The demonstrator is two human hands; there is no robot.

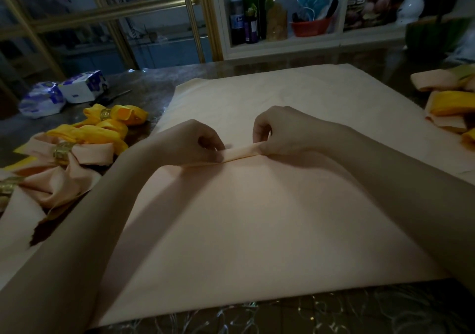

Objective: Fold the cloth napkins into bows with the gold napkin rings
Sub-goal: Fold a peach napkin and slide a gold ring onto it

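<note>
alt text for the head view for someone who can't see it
The left hand and right hand pinch a narrow fold in a large peach napkin spread on a table. Finished bows in gold rings lie at left, more folded napkins at right.

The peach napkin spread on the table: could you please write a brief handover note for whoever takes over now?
Left grip and right grip: each pinches one end of a narrow raised pleat across the peach napkin.
Done: ringed bows piled at left; more folded napkins at the right edge.
Left: pleat the rest, slip on a gold ring, shape the bow; no loose ring in view.
</note>
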